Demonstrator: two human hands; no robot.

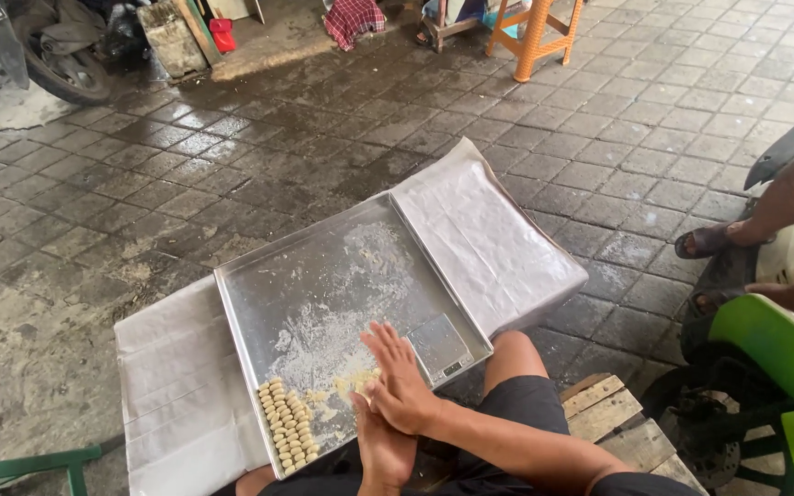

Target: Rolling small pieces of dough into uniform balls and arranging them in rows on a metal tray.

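Over the floured metal tray [323, 276], I press my hands together.
My right hand [402, 381] lies flat across my left hand [383, 450], rolling dough [356, 381] between open palms beside rows of finished dough pieces [289, 427].

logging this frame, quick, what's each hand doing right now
left hand: open, flat under the right.
right hand: open, pressed flat on the left, above the tray.

Left hand [384, 450] mostly hidden under right hand [401, 386]; whatever's pressed btwn palms can't be seen. Motorbike [48, 46] cut off at top-left edge. Another person's arm [788, 197] runs off frame right.
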